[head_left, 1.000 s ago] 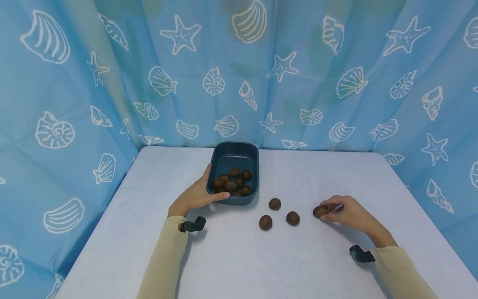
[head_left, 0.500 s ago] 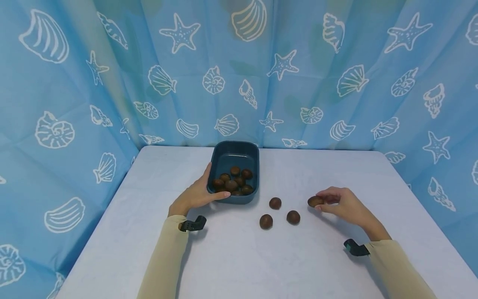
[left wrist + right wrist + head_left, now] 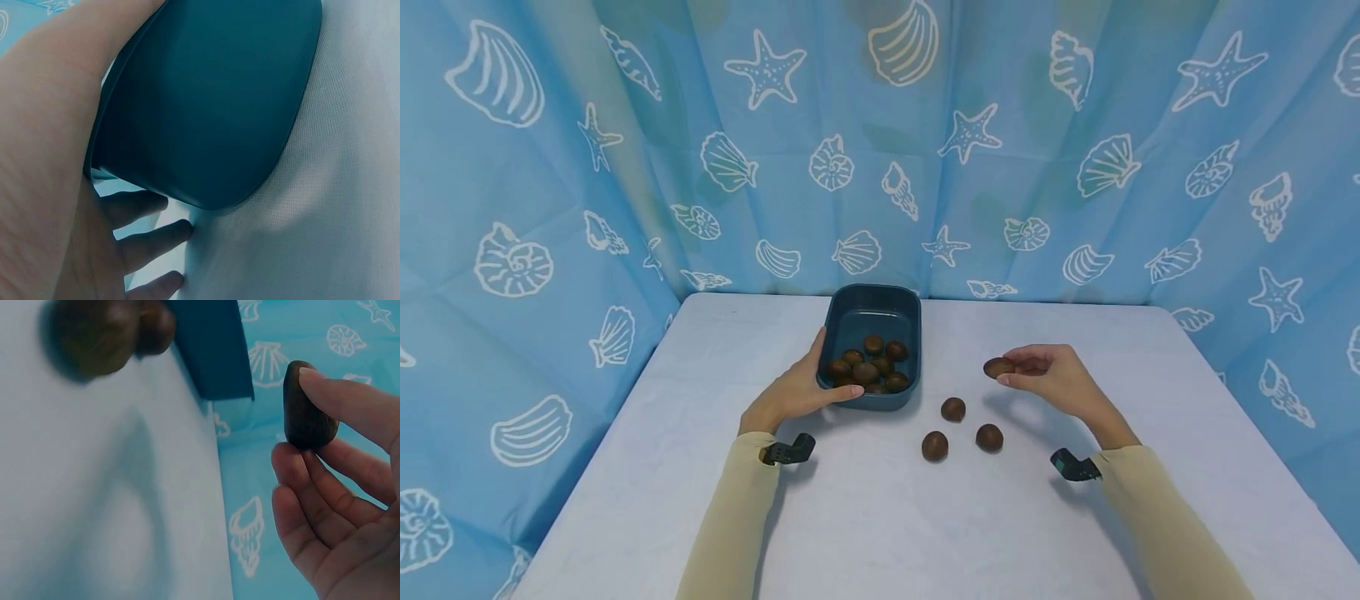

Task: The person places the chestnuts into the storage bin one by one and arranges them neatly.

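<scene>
Blue curtains [image 3: 775,200] with white shells and starfish are hanging behind the white table [image 3: 850,525] in the head view. Your left hand [image 3: 790,398] is resting against the near left corner of the dark blue box [image 3: 880,402], its thumb lying along the near rim. Inside, a cluster of brown nuts [image 3: 865,372] is gathering toward the near end. Your right hand [image 3: 1054,379], to the right of the box, is pinching a single nut [image 3: 997,367] above the table, while three loose nuts [image 3: 935,446] are sitting apart between that hand and you.

In the left wrist view, the box's wall is filling the upper middle, and your fingers [image 3: 156,244] are spreading straight beneath it, leaving that grip uncurled.

In the right wrist view, your thumb and fingers are closing the grip on the single nut, which is showing against the curtains; two blurred nuts are lying at upper left, near the box.
</scene>
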The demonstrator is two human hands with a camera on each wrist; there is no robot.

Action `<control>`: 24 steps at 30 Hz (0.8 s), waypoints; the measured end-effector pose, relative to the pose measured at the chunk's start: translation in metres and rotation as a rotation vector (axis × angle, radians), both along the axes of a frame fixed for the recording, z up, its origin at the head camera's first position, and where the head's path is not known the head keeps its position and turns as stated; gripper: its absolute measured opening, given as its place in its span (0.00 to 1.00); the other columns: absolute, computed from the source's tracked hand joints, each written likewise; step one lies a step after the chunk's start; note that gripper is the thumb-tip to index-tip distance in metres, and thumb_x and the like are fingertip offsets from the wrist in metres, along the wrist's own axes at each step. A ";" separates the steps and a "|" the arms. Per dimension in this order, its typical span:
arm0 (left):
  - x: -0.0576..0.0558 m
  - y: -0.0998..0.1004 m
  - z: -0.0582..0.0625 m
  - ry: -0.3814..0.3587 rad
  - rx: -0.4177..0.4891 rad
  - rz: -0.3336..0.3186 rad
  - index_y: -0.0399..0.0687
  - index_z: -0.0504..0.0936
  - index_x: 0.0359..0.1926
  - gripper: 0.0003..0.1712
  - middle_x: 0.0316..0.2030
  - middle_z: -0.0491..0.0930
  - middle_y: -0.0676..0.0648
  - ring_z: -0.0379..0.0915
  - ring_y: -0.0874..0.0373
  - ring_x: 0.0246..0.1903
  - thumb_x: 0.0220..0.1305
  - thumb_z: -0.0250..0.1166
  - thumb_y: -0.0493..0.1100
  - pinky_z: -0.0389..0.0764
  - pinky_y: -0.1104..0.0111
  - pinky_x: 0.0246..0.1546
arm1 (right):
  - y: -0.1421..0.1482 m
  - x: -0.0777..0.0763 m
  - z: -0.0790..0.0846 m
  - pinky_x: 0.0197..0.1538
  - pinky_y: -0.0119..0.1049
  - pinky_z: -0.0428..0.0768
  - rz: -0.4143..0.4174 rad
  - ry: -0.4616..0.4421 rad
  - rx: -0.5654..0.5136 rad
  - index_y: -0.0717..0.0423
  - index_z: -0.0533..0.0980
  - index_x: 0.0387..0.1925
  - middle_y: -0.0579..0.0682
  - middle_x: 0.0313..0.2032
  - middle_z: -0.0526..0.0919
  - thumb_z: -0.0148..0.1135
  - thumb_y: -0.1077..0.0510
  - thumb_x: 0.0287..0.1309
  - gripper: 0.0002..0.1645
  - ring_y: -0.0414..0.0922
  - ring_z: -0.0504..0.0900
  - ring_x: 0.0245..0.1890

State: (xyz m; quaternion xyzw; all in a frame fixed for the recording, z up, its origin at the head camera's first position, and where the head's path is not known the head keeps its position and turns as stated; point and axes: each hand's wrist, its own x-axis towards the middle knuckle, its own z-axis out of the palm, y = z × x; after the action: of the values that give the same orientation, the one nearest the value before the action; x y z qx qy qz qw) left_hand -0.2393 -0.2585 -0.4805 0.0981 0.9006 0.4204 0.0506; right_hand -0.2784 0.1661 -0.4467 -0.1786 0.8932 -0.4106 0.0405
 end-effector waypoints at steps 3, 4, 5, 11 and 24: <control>-0.001 -0.001 -0.001 0.007 0.001 0.000 0.71 0.28 0.83 0.71 0.83 0.51 0.46 0.54 0.43 0.80 0.58 0.74 0.67 0.62 0.35 0.73 | -0.013 -0.007 0.003 0.49 0.25 0.82 -0.004 -0.011 -0.028 0.57 0.82 0.58 0.56 0.49 0.89 0.76 0.41 0.59 0.33 0.48 0.86 0.47; -0.001 -0.001 -0.002 0.009 0.000 0.000 0.72 0.28 0.83 0.71 0.82 0.51 0.46 0.54 0.42 0.80 0.57 0.73 0.67 0.62 0.35 0.73 | -0.017 -0.009 0.003 0.49 0.26 0.83 -0.005 -0.013 -0.035 0.57 0.82 0.58 0.55 0.49 0.89 0.76 0.41 0.59 0.33 0.48 0.85 0.47; -0.001 -0.001 -0.002 0.009 0.000 0.000 0.74 0.28 0.82 0.71 0.82 0.51 0.46 0.55 0.42 0.80 0.57 0.73 0.68 0.62 0.35 0.73 | -0.022 -0.012 0.004 0.50 0.28 0.83 -0.003 -0.015 -0.040 0.56 0.82 0.58 0.55 0.49 0.89 0.75 0.41 0.59 0.32 0.48 0.85 0.47; -0.001 -0.001 -0.001 0.020 0.005 -0.005 0.75 0.28 0.82 0.72 0.82 0.52 0.46 0.56 0.43 0.79 0.56 0.73 0.70 0.63 0.35 0.73 | -0.052 -0.025 0.012 0.53 0.38 0.84 0.024 -0.006 -0.075 0.56 0.83 0.57 0.55 0.48 0.89 0.76 0.42 0.58 0.31 0.50 0.86 0.47; 0.002 0.001 0.002 -0.005 -0.005 0.007 0.69 0.28 0.83 0.71 0.83 0.49 0.47 0.53 0.42 0.80 0.58 0.74 0.65 0.62 0.35 0.73 | -0.114 -0.047 0.022 0.52 0.45 0.85 0.096 0.008 -0.171 0.55 0.85 0.55 0.55 0.49 0.90 0.77 0.45 0.58 0.28 0.51 0.85 0.49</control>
State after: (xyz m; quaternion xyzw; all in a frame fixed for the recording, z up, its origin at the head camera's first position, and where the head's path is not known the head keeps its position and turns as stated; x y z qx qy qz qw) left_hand -0.2373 -0.2576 -0.4785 0.0939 0.9019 0.4184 0.0519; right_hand -0.3254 0.0526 -0.4245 -0.2256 0.8455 -0.4822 0.0410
